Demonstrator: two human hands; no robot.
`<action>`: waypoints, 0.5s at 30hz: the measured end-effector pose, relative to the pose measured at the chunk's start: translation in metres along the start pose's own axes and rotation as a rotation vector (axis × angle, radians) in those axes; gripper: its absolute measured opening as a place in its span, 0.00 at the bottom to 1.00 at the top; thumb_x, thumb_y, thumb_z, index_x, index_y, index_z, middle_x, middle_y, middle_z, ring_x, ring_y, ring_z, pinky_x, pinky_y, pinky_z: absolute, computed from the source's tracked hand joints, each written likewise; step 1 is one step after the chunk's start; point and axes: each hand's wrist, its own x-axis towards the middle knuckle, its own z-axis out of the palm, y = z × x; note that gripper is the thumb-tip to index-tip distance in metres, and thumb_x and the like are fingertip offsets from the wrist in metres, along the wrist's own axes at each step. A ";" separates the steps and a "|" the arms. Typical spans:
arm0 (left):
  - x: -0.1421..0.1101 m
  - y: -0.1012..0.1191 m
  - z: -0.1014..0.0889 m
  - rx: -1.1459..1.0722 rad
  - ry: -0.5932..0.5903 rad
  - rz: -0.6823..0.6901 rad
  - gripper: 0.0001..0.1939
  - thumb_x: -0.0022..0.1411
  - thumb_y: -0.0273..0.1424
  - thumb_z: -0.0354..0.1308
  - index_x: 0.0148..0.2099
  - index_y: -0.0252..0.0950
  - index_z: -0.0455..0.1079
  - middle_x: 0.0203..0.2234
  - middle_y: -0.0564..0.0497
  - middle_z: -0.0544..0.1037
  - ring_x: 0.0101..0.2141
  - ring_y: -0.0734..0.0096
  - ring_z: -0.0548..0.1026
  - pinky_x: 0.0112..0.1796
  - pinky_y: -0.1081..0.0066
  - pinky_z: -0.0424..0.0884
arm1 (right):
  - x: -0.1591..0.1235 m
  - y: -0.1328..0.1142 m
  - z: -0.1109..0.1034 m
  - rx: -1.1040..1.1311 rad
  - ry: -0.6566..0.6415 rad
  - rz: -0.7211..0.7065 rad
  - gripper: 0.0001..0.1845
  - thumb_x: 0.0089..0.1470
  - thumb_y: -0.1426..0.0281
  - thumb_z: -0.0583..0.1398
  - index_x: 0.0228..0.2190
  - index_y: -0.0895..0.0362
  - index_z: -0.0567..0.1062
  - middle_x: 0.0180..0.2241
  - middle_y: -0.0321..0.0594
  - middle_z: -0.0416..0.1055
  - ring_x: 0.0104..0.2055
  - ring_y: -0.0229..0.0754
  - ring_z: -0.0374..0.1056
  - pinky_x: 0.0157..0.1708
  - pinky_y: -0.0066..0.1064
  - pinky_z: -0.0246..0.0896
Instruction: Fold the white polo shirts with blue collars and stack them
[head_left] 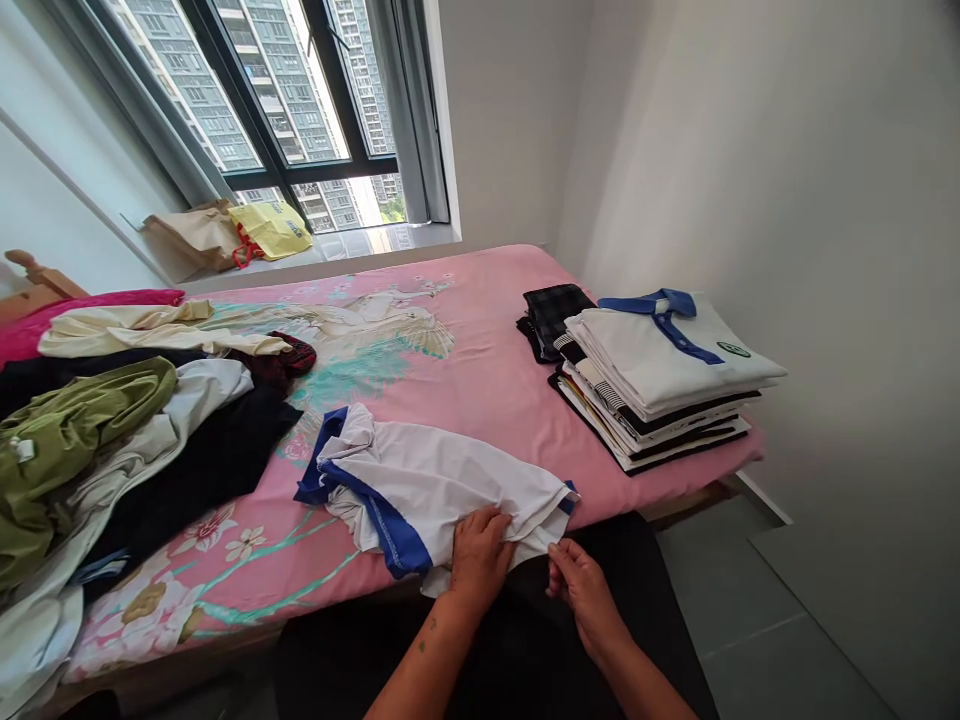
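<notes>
A white shirt [442, 465] with blue trim lies crumpled and partly bunched near the bed's front edge, its lower side hanging toward my lap. On its near part rests my left hand [478, 560], back up, fingers lying over the cloth. My right hand [585, 592] is closed in a pinch on the shirt's right-hand corner, thumb against forefinger. The shirt's blue-edged part [375, 515] points left, and a small blue patch [570, 495] shows near the right hand.
A stack of folded clothes [660, 390], topped by a white shirt with a blue collar, stands right. Dark checked folded cloth [555, 315] lies beside it. Loose clothes [135, 430] are heaped left on the pink floral bedsheet [480, 370]. Bags [274, 230] sit on the windowsill.
</notes>
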 end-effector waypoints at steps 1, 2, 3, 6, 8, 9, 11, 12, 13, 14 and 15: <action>0.002 -0.002 0.001 -0.033 0.011 -0.007 0.13 0.56 0.27 0.55 0.44 0.39 0.73 0.43 0.45 0.76 0.46 0.57 0.71 0.47 0.55 0.66 | 0.000 0.001 -0.001 -0.007 0.007 0.003 0.20 0.44 0.54 0.63 0.22 0.56 0.64 0.19 0.29 0.59 0.21 0.31 0.54 0.22 0.25 0.56; 0.003 -0.004 -0.001 -0.087 0.017 -0.025 0.12 0.58 0.28 0.52 0.43 0.39 0.74 0.41 0.46 0.77 0.45 0.59 0.72 0.48 0.57 0.66 | 0.001 0.003 -0.002 -0.010 0.019 0.011 0.20 0.43 0.54 0.63 0.22 0.56 0.64 0.19 0.29 0.58 0.21 0.32 0.54 0.22 0.25 0.56; 0.004 -0.005 -0.005 -0.157 0.016 -0.068 0.12 0.60 0.30 0.51 0.42 0.39 0.74 0.40 0.47 0.77 0.43 0.61 0.73 0.47 0.60 0.66 | 0.003 0.004 -0.004 -0.012 0.033 0.019 0.20 0.43 0.54 0.62 0.22 0.56 0.63 0.19 0.29 0.58 0.21 0.32 0.54 0.22 0.26 0.56; 0.007 -0.001 -0.027 -0.374 0.049 -0.305 0.15 0.64 0.37 0.46 0.38 0.37 0.72 0.30 0.51 0.77 0.34 0.67 0.74 0.38 0.69 0.69 | 0.008 0.008 -0.012 -0.050 0.078 0.036 0.20 0.43 0.53 0.61 0.21 0.55 0.63 0.19 0.29 0.57 0.21 0.33 0.53 0.22 0.26 0.55; 0.007 0.006 -0.045 -0.419 0.130 -0.416 0.18 0.65 0.40 0.44 0.35 0.37 0.70 0.25 0.53 0.74 0.29 0.69 0.72 0.31 0.72 0.68 | 0.007 0.008 -0.014 -0.172 0.097 0.014 0.21 0.42 0.52 0.61 0.19 0.55 0.62 0.17 0.28 0.54 0.20 0.33 0.51 0.20 0.26 0.50; 0.007 0.011 -0.054 -0.397 0.171 -0.414 0.18 0.65 0.41 0.44 0.34 0.37 0.69 0.24 0.53 0.73 0.29 0.70 0.71 0.31 0.72 0.67 | 0.005 0.007 -0.013 -0.263 0.085 -0.017 0.22 0.42 0.52 0.61 0.17 0.56 0.61 0.16 0.29 0.53 0.20 0.32 0.50 0.20 0.26 0.48; 0.003 0.022 -0.068 -0.294 0.188 -0.304 0.15 0.65 0.39 0.45 0.34 0.37 0.69 0.26 0.52 0.72 0.30 0.69 0.71 0.33 0.72 0.66 | -0.005 0.003 -0.005 -0.443 -0.018 -0.095 0.24 0.44 0.52 0.60 0.14 0.56 0.61 0.15 0.30 0.52 0.20 0.33 0.49 0.20 0.26 0.46; 0.000 0.029 -0.074 -0.231 0.164 -0.223 0.14 0.65 0.37 0.46 0.36 0.37 0.70 0.27 0.51 0.72 0.31 0.69 0.71 0.34 0.71 0.66 | -0.012 0.000 0.003 -0.500 -0.108 -0.136 0.23 0.45 0.53 0.60 0.14 0.57 0.63 0.15 0.31 0.54 0.21 0.33 0.50 0.21 0.27 0.47; -0.003 0.037 -0.079 -0.166 0.132 -0.143 0.13 0.65 0.35 0.46 0.37 0.38 0.70 0.27 0.50 0.72 0.31 0.69 0.71 0.34 0.71 0.66 | -0.020 -0.004 0.012 -0.519 -0.208 -0.173 0.21 0.47 0.54 0.59 0.16 0.57 0.66 0.17 0.32 0.57 0.22 0.35 0.53 0.23 0.27 0.50; -0.005 0.045 -0.082 -0.103 0.094 -0.072 0.12 0.65 0.34 0.46 0.38 0.39 0.71 0.28 0.50 0.72 0.31 0.69 0.71 0.33 0.71 0.66 | -0.027 -0.008 0.022 -0.496 -0.284 -0.204 0.18 0.48 0.56 0.60 0.19 0.57 0.70 0.19 0.34 0.61 0.24 0.37 0.56 0.26 0.28 0.54; -0.008 0.054 -0.085 -0.045 0.059 -0.015 0.12 0.65 0.32 0.46 0.38 0.39 0.71 0.27 0.49 0.72 0.30 0.69 0.71 0.32 0.71 0.66 | -0.034 -0.011 0.033 -0.445 -0.326 -0.228 0.14 0.47 0.58 0.60 0.22 0.56 0.73 0.21 0.36 0.65 0.27 0.39 0.59 0.29 0.29 0.58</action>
